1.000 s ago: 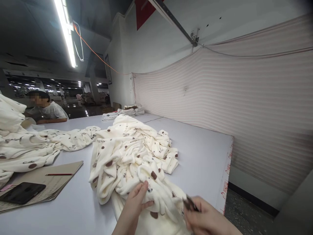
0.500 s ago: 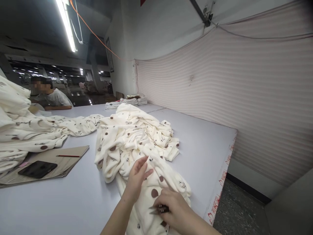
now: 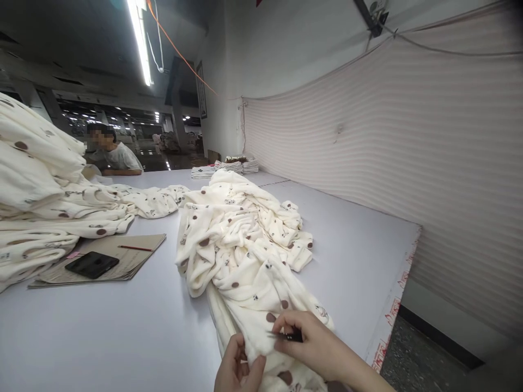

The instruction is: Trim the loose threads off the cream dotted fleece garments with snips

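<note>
A cream fleece garment with brown spots (image 3: 245,245) lies heaped on the pale table (image 3: 122,337) in front of me. My left hand (image 3: 239,370) pinches the near edge of this garment at the bottom of the view, fingers closed on the fabric. My right hand (image 3: 314,343) is beside it, closed on small dark thread snips (image 3: 286,336) whose tip rests on the fabric between the two hands.
A tall pile of the same spotted fleece (image 3: 41,185) fills the left. A black phone (image 3: 91,264) and a red pencil (image 3: 135,248) lie on a brown folder (image 3: 134,261). Another person (image 3: 112,155) sits at the far end. Folded stacks (image 3: 229,166) stand by the striped wall covering (image 3: 408,141).
My left hand has drawn back from the top of the heap to the near fabric edge and pinched it. My right hand with the snips came in beside it. The view shifted left.
</note>
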Demonstrator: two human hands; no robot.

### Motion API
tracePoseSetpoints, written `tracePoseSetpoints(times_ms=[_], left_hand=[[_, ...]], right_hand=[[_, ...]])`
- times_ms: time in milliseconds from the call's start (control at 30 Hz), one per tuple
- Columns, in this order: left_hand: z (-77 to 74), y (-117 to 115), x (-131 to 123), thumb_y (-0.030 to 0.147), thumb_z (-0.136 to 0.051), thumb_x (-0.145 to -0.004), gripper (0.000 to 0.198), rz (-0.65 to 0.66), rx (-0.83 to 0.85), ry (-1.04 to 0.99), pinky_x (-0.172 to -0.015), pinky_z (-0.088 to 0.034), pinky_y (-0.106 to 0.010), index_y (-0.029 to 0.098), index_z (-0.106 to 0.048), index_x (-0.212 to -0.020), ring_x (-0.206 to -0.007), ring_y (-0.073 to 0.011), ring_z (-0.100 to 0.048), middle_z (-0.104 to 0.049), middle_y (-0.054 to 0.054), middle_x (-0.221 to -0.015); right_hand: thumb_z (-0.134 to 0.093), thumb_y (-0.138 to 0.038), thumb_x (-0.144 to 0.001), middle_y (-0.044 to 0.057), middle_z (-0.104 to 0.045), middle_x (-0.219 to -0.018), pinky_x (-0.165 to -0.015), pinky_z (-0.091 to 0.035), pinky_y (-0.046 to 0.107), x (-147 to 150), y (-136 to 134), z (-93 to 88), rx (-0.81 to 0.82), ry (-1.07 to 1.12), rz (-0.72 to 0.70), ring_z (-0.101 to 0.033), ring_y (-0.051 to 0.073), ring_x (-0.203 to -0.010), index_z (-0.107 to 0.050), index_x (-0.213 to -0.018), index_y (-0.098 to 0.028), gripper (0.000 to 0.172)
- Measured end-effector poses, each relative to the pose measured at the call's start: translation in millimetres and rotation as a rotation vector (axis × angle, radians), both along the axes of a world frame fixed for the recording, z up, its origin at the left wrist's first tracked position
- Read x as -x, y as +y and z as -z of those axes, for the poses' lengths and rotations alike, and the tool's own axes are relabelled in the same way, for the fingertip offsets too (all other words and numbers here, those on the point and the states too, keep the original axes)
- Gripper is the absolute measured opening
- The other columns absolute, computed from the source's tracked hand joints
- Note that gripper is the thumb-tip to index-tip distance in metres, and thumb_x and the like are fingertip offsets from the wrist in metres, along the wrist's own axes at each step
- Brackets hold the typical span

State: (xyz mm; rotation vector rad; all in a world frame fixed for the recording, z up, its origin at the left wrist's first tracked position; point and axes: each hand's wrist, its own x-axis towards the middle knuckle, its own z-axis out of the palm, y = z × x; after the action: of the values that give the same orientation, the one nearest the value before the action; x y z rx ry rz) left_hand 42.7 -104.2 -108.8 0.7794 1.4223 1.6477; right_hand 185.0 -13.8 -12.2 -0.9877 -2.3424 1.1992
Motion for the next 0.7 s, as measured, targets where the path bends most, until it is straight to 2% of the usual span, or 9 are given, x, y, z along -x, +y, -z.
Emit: tracePoseSetpoints(times_ms=[100, 167, 267, 300, 367, 400, 467, 533, 700], left_hand=[[-5.7, 0.2, 4.0, 0.047, -0.065, -0.069, 0.034, -0.051, 0.033, 0.198, -0.057, -0.044, -0.025, 0.021, -0.058, -0.089, -0.058, -0.0144, -0.051, -0.059, 0.001, -0.068], [-8.4, -0.6, 5.7, 0.043, -0.063, -0.07, 0.027, -0.089, 0.039, 0.309, -0.056, -0.041, -0.024, 0.021, -0.058, -0.085, -0.055, -0.013, -0.045, -0.054, 0.004, -0.063], [-12.3, -0.9, 6.5, 0.038, -0.06, -0.069, 0.021, -0.119, 0.032, 0.381, -0.054, -0.039, -0.024, 0.021, -0.058, -0.081, -0.053, -0.0129, -0.042, -0.047, 0.005, -0.06], [-13.8, -0.9, 6.6, 0.038, -0.059, -0.069, 0.02, -0.124, 0.04, 0.389, -0.054, -0.039, -0.024, 0.021, -0.057, -0.081, -0.053, -0.0131, -0.042, -0.047, 0.005, -0.06], [-16.9, -0.8, 6.8, 0.037, -0.058, -0.069, 0.02, -0.127, 0.062, 0.381, -0.056, -0.041, -0.025, 0.021, -0.058, -0.082, -0.055, -0.0137, -0.045, -0.05, 0.004, -0.061], [-18.4, -0.6, 6.6, 0.037, -0.058, -0.069, 0.021, -0.126, 0.065, 0.364, -0.057, -0.042, -0.025, 0.021, -0.058, -0.083, -0.056, -0.0144, -0.048, -0.054, 0.003, -0.063], [-21.4, 0.2, 5.7, 0.037, -0.058, -0.068, 0.025, -0.119, 0.054, 0.305, -0.058, -0.045, -0.026, 0.021, -0.057, -0.087, -0.062, -0.0168, -0.054, -0.061, 0.0, -0.069], [-24.7, 1.4, 3.6, 0.038, -0.058, -0.068, 0.029, -0.103, 0.032, 0.232, -0.06, -0.049, -0.027, 0.02, -0.057, -0.09, -0.068, -0.0189, -0.059, -0.065, -0.002, -0.075], [-35.4, 2.9, -2.9, 0.036, -0.062, -0.066, 0.03, -0.11, -0.016, 0.097, -0.07, -0.054, -0.029, 0.02, -0.058, -0.09, -0.076, -0.0198, -0.065, -0.07, -0.004, -0.083]], right_hand=[[-0.065, -0.027, -0.077, -0.003, -0.058, -0.077, -0.066, -0.038, 0.024, 8.8, -4.8, -5.9, 0.008, 0.076, 0.079, -0.053, 0.015, -0.074, -0.068, -0.095, -0.027, 0.018], [-0.067, -0.026, -0.076, -0.002, -0.061, -0.082, -0.069, -0.039, 0.024, 19.9, -9.0, -6.4, -0.028, 0.105, 0.062, -0.055, 0.016, -0.077, -0.067, -0.099, -0.029, 0.023], [-0.064, -0.021, -0.078, -0.003, -0.062, -0.076, -0.071, -0.039, 0.025, 33.6, -13.7, -4.3, -0.13, 0.118, -0.012, -0.056, 0.015, -0.076, -0.067, -0.081, -0.023, 0.005], [-0.062, -0.022, -0.08, -0.003, -0.061, -0.072, -0.069, -0.038, 0.024, 35.0, -14.3, -4.0, -0.133, 0.124, -0.021, -0.055, 0.014, -0.073, -0.065, -0.074, -0.021, 0.006], [-0.062, -0.025, -0.081, -0.003, -0.059, -0.069, -0.064, -0.039, 0.023, 31.6, -13.9, -5.9, -0.086, 0.139, 0.007, -0.054, 0.014, -0.069, -0.061, -0.073, -0.02, 0.009], [-0.064, -0.026, -0.08, -0.003, -0.06, -0.073, -0.064, -0.04, 0.023, 27.2, -13.3, -8.1, -0.066, 0.143, 0.029, -0.055, 0.014, -0.071, -0.061, -0.078, -0.021, 0.006], [-0.068, -0.024, -0.076, -0.003, -0.063, -0.085, -0.068, -0.041, 0.023, 15.4, -12.2, -14.2, -0.09, 0.122, 0.04, -0.057, 0.015, -0.08, -0.062, -0.09, -0.024, 0.015], [-0.068, -0.022, -0.076, -0.002, -0.064, -0.093, -0.073, -0.041, 0.024, 4.0, -12.4, -20.1, -0.193, 0.055, 0.004, -0.059, 0.017, -0.086, -0.063, -0.096, -0.026, 0.022], [-0.059, -0.024, -0.085, 0.0, -0.065, -0.093, -0.072, -0.04, 0.028, -1.4, -17.2, -21.7, -0.456, -0.112, -0.025, -0.06, 0.019, -0.085, -0.064, -0.102, -0.027, 0.019]])
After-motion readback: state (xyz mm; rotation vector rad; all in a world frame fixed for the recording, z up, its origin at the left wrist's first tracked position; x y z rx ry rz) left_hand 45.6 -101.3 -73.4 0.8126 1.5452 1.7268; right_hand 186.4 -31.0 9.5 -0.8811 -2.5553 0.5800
